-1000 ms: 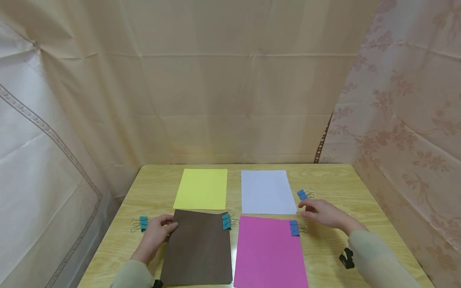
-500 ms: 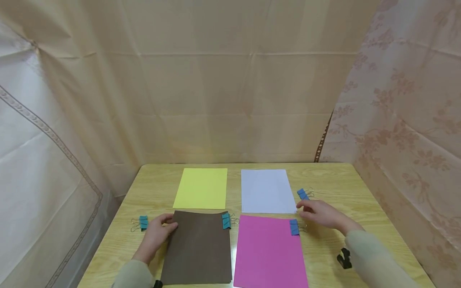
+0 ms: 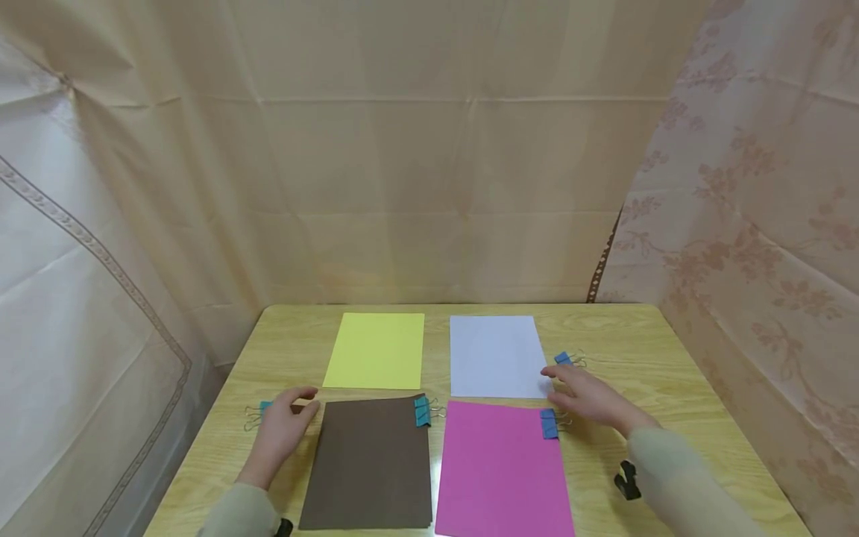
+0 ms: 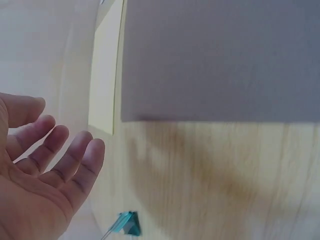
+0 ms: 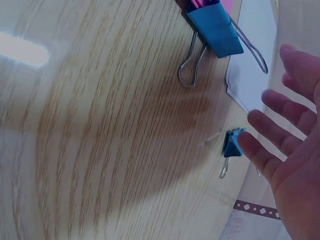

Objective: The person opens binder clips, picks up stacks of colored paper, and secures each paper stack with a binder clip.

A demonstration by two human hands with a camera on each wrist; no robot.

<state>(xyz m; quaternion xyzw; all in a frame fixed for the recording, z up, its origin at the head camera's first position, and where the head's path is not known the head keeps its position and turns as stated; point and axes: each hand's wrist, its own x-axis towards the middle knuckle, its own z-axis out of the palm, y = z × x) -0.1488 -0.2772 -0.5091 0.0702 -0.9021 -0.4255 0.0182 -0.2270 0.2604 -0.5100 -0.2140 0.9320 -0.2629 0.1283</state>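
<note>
My left hand [image 3: 282,425] is just left of a dark brown paper stack [image 3: 372,462], apart from it and holding nothing; its fingers are loosely bent in the left wrist view. A teal binder clip [image 3: 422,412] grips that stack's top right corner. Partly behind the left hand lies a loose teal binder clip [image 4: 128,223]. My right hand [image 3: 590,395] hovers by the lower right corner of a white paper stack [image 3: 499,356], fingers spread and holding nothing. Beyond it lies a loose blue binder clip [image 5: 233,143]. Another blue clip [image 3: 549,424] grips the pink paper stack [image 3: 503,470].
Yellow paper [image 3: 376,350] lies at the back left of the wooden table [image 3: 624,343]. Cream curtains [image 3: 429,186] hang behind it, with patterned cloth [image 3: 758,224] on the right. Wire handles stick out from the clips on the stacks' right edges.
My left hand has let go of the brown stack's left edge and moved slightly left; the stack's corner now lies flatter. My right hand has shifted left toward the white paper, its fingers opening.
</note>
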